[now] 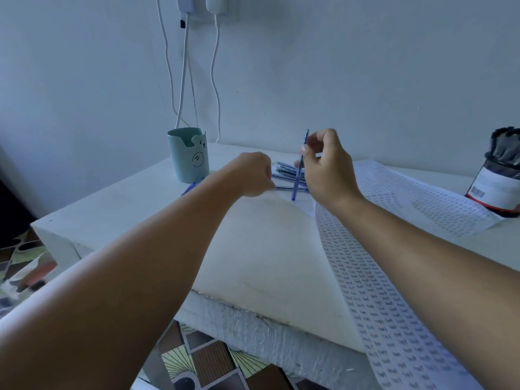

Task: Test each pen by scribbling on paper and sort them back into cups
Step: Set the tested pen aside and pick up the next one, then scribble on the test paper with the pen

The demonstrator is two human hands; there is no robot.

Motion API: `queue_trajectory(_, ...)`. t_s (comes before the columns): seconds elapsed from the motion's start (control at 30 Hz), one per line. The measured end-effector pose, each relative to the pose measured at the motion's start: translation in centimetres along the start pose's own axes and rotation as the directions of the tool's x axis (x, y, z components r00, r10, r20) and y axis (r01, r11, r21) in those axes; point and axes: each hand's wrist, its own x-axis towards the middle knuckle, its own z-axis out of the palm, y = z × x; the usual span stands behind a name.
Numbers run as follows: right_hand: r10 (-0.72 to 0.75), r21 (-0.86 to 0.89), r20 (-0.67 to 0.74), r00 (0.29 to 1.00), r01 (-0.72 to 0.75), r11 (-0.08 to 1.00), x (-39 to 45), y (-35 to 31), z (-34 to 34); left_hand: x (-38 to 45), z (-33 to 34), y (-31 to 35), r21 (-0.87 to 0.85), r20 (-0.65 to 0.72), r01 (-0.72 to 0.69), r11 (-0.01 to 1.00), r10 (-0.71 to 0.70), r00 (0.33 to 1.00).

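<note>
Roughly mid-task, by my read. Right hand (327, 167) pinches a blue pen (300, 164) between thumb and fingertips, near upright, tip down touching or just above the white sheet (267, 249). Can't tell whether it's marking yet; no scribble visible at the tip.

Left hand (253, 174), at 9 o'clock of the pen, is curled into a loose fist, resting at the sheet's far edge. Can't tell if it grips anything; probably steadying the paper.

Untested stock: a pile of pens (285, 173) lies flat on the table (112, 204) between the two hands, just beyond the sheet. One more blue pen (190, 188) lies at the foot of the green cup (188, 154), at 9 o'clock of the pile.

Cups: green cup at 10 o'clock of the hands, nothing visible sticking out of it. Dark can (498, 178) at far 3 o'clock is packed with dark-capped pens, so some sorting looks done, or that's the other stock; can't tell which.

Printed strip (380, 291) runs under the right forearm toward 5 o'clock.

Left: test this pen, cup it, then work through the pile and the stray.
</note>
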Motion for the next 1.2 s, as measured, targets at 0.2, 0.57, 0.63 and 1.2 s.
queue_trajectory(0.2,0.057,-0.012,-0.022,0.998,-0.057,0.998,-0.2,0.8,-0.4,-0.2,0.9,2.8,-0.185,0.096,-0.028,0.982,0.046,0.994)
queue_trajectory(0.57,0.039,-0.395,0.026,0.999,-0.026,0.918,-2.2,3.8,-5.2,0.0,2.6,5.7,-0.321,0.04,-0.056,0.946,0.073,0.997)
queue_trajectory(0.63,0.007,-0.544,0.206,0.979,0.108,0.832,-2.5,3.9,-6.3,-0.2,2.0,6.9,-0.291,0.033,-0.129,0.948,0.145,0.989)
queue_trajectory(1.2,0.376,0.025,0.054,0.925,-0.378,0.926,-2.3,6.5,-9.3,1.2,4.1,10.2,-0.011,0.146,-0.086,0.996,0.087,0.985)
